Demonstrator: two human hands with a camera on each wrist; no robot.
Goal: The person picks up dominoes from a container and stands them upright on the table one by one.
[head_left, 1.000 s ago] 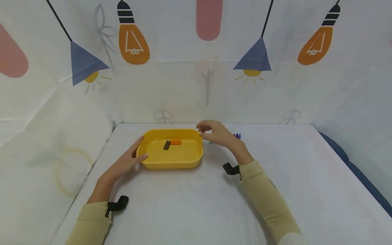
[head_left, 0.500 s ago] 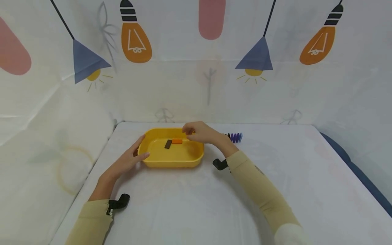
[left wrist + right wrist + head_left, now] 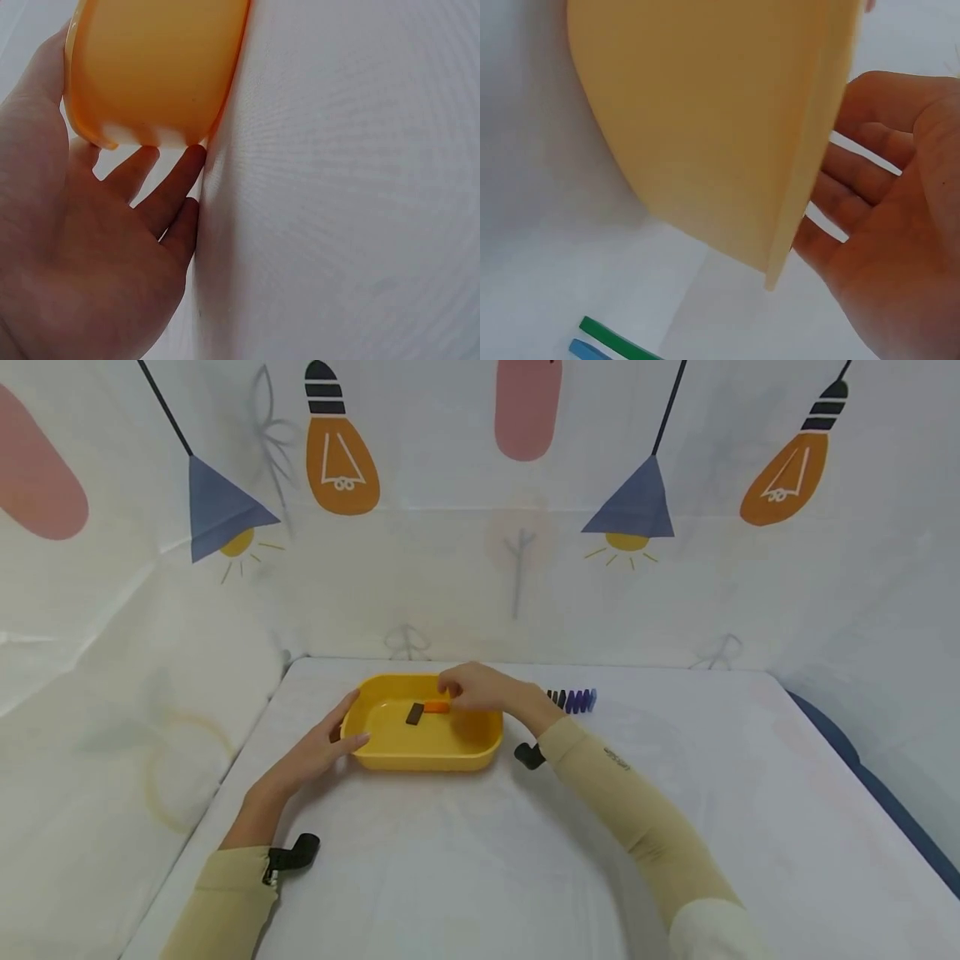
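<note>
A yellow plastic tray (image 3: 420,758) sits on the white table, with a dark brown block (image 3: 415,714) and an orange block (image 3: 435,707) lying inside. My left hand (image 3: 318,747) holds the tray's left end, thumb over the rim and fingers against the outer wall. In the left wrist view several fingertips reach the tray wall (image 3: 157,67). My right hand (image 3: 480,687) reaches over the tray's back right side, its bent fingers right at the orange block's right end. In the right wrist view the tray wall (image 3: 705,120) hides those fingertips; I cannot tell whether they pinch the block.
Behind the right forearm, a row of thin blocks (image 3: 577,701), black, purple and blue, stands near the table's back edge. The right wrist view shows a green block (image 3: 615,339) and a blue block (image 3: 589,350) beside the tray. A printed cloth wall (image 3: 465,593) rises behind.
My right hand has moved left from beside the tray, over its rim, and down to the orange block. More of the block row now shows. My left hand keeps its hold.
</note>
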